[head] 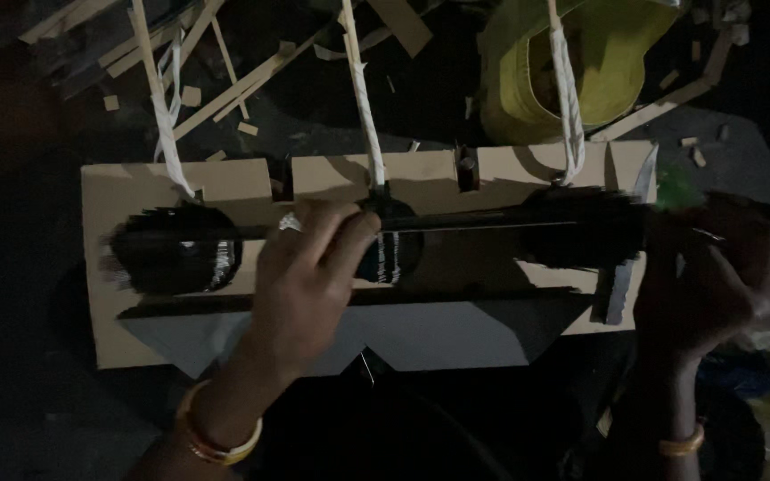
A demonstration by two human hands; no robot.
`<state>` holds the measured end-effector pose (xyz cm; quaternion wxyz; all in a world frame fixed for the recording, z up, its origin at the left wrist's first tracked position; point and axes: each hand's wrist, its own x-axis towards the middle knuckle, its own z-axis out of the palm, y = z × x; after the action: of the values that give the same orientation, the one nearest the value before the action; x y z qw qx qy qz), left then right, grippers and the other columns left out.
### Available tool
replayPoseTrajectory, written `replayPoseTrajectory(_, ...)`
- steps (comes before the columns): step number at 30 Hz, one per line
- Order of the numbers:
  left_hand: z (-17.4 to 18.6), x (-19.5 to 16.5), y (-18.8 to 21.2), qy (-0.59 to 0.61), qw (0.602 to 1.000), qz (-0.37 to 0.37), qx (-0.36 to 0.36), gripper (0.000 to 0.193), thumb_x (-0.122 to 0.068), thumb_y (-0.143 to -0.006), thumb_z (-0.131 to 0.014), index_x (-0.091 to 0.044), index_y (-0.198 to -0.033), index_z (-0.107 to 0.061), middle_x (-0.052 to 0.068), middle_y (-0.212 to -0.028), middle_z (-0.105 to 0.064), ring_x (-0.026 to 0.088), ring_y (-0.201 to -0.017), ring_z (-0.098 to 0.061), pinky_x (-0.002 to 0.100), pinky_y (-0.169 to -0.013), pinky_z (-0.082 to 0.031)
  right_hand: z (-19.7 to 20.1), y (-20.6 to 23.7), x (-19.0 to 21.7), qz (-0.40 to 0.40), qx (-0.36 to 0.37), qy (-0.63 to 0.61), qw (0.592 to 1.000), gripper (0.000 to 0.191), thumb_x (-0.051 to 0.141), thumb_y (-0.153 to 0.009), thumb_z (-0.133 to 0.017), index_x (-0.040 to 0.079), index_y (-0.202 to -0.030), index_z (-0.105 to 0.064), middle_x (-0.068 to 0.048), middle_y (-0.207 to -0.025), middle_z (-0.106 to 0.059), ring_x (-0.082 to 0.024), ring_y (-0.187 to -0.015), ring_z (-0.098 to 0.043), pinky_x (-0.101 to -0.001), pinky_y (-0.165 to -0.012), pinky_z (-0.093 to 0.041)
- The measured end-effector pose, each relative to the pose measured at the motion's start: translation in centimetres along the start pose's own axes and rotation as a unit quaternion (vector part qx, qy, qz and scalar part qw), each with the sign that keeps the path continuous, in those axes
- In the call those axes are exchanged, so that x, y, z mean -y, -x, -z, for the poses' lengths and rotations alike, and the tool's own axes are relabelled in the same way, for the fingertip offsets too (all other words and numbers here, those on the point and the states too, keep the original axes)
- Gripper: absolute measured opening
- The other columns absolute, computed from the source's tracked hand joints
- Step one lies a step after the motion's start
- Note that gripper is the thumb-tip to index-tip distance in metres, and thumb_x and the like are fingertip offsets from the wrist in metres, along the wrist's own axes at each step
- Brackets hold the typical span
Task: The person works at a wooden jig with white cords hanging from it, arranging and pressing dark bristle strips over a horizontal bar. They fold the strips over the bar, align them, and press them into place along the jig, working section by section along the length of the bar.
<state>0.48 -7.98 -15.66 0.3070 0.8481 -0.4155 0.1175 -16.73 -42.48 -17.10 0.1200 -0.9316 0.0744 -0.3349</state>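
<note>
Many wood scraps (225, 80), dark floor (11, 401)

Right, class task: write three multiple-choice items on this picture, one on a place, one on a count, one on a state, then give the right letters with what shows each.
1. Where does the yellow roll lie?
A. beyond the cardboard panel's far edge
B. on the left hand
C. under the panel's near edge

2. How many white cords run up from the cardboard panel?
A. one
B. three
C. five

3. What is the left hand doing?
A. lying flat and away from everything
B. pinching the thin dark rod across the panel
C. holding a white cord

Answers:
1 A, the roll sits above the panel's top edge, among wood strips.
2 B, one cord at left, one in the middle, one at right.
3 B, its fingertips close on the rod near the middle black disc.
</note>
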Motion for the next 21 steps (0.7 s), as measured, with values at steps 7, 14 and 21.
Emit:
replayPoseTrajectory(7,5.4,2.2,2.8,0.005,0.994,0.051,-0.099,0.016,0.001,-0.095,-0.077,0.002,-0.11,-0.07,0.015,-0.113,-0.063,0.03,-0.099,-0.067,0.041,-0.079,-0.06,0.1,-0.7,2.1,0.06,0.027,0.013,0.998,0.003,-0.001,-0.104,-0.084,-0.001,-0.104,-0.081,-0.013,-0.116,-0.074,-0.023,-0.111,-0.064,-0.0345,-0.088,-0.051)
replayPoseTrajectory(14,5.4,5.4,5.2,0.029,0.989,0.074,-0.121,0.009,0.003,-0.102,-0.081,-0.004,-0.107,-0.076,0.004,-0.11,-0.065,0.019,-0.098,-0.063,0.032,-0.08,-0.054,-2.3,-0.3,4.5,0.06,-0.033,-0.049,0.996,0.008,-0.003,-0.104,-0.086,0.0,-0.1,-0.08,-0.01,-0.11,-0.074,-0.025,-0.109,-0.067,-0.0345,-0.092,-0.054)
replayPoseTrajectory(21,5.6,6.3,5.9,-0.001,0.993,0.045,-0.11,0.009,0.002,-0.102,-0.082,-0.003,-0.105,-0.075,0.005,-0.109,-0.063,0.021,-0.1,-0.06,0.033,-0.077,-0.049,-2.7,-0.6,4.9,0.063,-0.02,-0.062,0.996,0.011,-0.006,-0.106,-0.084,0.0,-0.1,-0.079,-0.009,-0.109,-0.075,-0.022,-0.106,-0.069,-0.0352,-0.089,-0.052)
